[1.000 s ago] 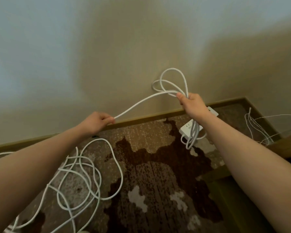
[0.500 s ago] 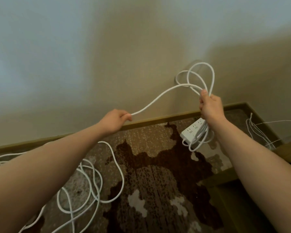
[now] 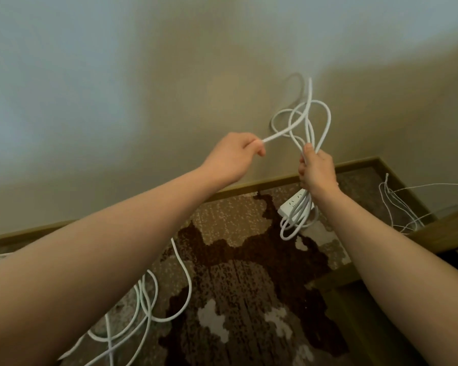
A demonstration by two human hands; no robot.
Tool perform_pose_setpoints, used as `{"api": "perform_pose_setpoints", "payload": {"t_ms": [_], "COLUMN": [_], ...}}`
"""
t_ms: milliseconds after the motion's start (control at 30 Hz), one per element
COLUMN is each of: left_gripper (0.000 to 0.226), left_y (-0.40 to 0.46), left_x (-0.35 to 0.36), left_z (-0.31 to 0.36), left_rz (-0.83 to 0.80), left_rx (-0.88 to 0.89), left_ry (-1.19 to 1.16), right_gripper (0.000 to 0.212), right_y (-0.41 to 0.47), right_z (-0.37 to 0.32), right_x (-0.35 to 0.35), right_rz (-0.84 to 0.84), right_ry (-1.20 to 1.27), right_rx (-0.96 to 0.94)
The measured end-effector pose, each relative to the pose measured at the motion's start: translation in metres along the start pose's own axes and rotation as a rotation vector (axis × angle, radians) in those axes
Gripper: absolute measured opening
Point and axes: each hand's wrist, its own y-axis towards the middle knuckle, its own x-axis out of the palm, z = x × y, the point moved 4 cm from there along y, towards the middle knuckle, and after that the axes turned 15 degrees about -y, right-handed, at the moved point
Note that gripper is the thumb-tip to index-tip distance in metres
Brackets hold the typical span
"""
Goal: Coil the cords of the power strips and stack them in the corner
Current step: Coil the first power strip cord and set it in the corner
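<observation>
Currently, slack cord (image 3: 146,299) lies on the floor at lower left. The left hand (image 3: 231,154) pinches its free run, which rises rightward to the coil (image 3: 301,120). The right hand (image 3: 316,170) grips the coil; loops stand above it, and the strip (image 3: 291,204) hangs below. Next loop: probably left hand feeds rightward.

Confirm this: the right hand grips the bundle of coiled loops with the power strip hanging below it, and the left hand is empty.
Not quite. In the head view the left hand pinches the white cord leading to the loops; the right hand grips them, power strip below.
</observation>
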Motion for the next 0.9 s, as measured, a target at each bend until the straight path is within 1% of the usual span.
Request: {"api": "perform_pose_setpoints", "payload": {"t_ms": [67, 133, 267, 400, 533, 700, 800, 900], "left_gripper": [0.029, 0.033, 0.038, 0.04, 0.04, 0.037, 0.033, 0.03], "left_y": [-0.008, -0.021, -0.025, -0.024, -0.024, -0.027, -0.032, -0.039], "left_x": [0.009, 0.015, 0.026, 0.036, 0.044, 0.051, 0.057, 0.059], "left_z": [-0.027, -0.052, -0.067, -0.069, -0.069, -0.069, -0.076, -0.084], "left_rz": [-0.028, -0.068, -0.085, -0.086, -0.095, -0.164, -0.247, -0.339], "left_rx": [-0.151, -0.269, -0.359, -0.439, -0.487, -0.484, -0.515, -0.494], "left_ry": [0.069, 0.114, 0.094, -0.004, -0.061, -0.063, -0.111, -0.134], "right_gripper": [0.03, 0.027, 0.022, 0.022, 0.014, 0.012, 0.017, 0.028], "right_y": [-0.003, -0.007, -0.016, -0.018, -0.019, -0.022, -0.025, -0.022], "right_z": [0.0, 0.002, 0.007, 0.007, 0.008, 0.003, 0.0, 0.002], "right_x": [0.0, 0.006, 0.025, 0.031, 0.03, 0.03, 0.033, 0.034], "right_rz": [-0.043, -0.135, -0.353, -0.442, -0.456, -0.431, -0.432, -0.395], "right_ry": [0.022, 0.039, 0.145, 0.272, 0.234, 0.154, 0.114, 0.032], "right_rx": [0.002, -0.007, -0.055, -0.103, -0.153, -0.185, -0.211, -0.22]}}
